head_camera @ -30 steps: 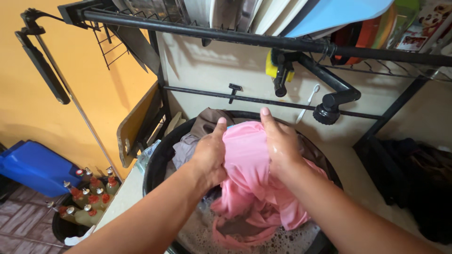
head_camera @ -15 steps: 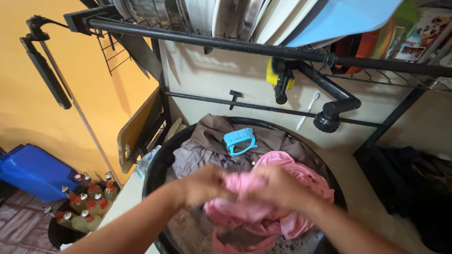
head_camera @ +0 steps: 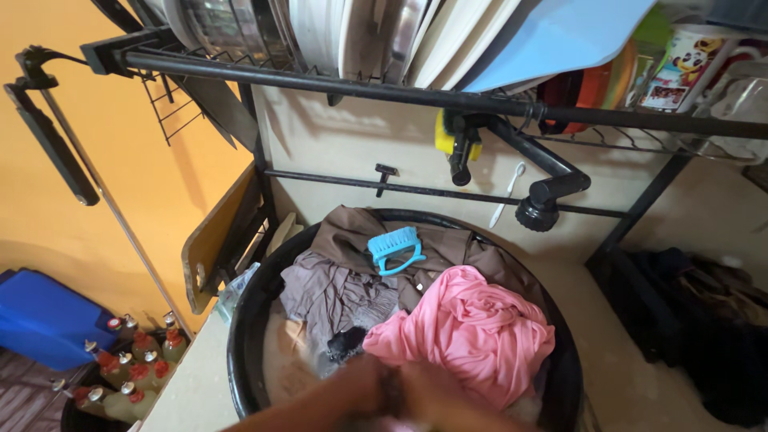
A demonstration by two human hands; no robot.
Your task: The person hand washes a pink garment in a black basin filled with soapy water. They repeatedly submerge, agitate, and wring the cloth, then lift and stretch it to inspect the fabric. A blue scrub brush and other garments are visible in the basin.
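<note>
A round black basin (head_camera: 240, 352) on the pale surface (head_camera: 188, 392) holds a bunched pink garment (head_camera: 468, 332) beside brown cloth (head_camera: 352, 240) bearing a blue scrub brush (head_camera: 394, 250), while both blurred hands, left (head_camera: 364, 392) and right (head_camera: 444, 400), meet at the pink garment's near edge, their grip too smeared to tell.

Both blurred hands (head_camera: 400, 396) sink beside the pink garment (head_camera: 468, 332) in the black basin (head_camera: 244, 336).
</note>
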